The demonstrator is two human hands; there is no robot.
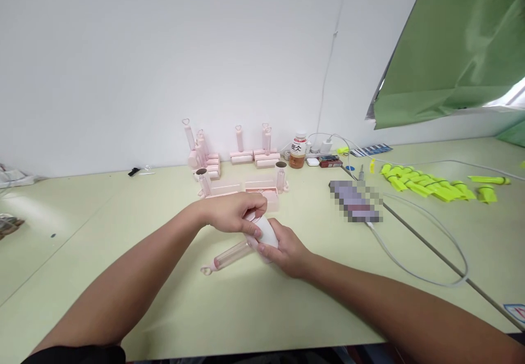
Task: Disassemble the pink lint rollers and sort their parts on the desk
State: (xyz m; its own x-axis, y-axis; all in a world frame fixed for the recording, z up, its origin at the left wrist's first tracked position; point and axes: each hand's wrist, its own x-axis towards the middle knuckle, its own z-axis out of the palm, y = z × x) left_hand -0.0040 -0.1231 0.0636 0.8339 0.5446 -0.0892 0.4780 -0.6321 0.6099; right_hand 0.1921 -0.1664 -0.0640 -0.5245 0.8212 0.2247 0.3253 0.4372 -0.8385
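The scene is evenly and brightly lit; soft shadows are cast under the forearms onto the bench point(102, 211). Edges are bowed by wide-angle distortion, and one patch is pixelated.

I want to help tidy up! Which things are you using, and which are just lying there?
In use:
left hand and right hand, both on the pink lint roller
more pink roller parts behind

Just lying about:
drink bottle
yellow-green pieces
white cable

small assembly workshop: batches of pink rollers point(229, 159) and yellow parts point(426, 183).
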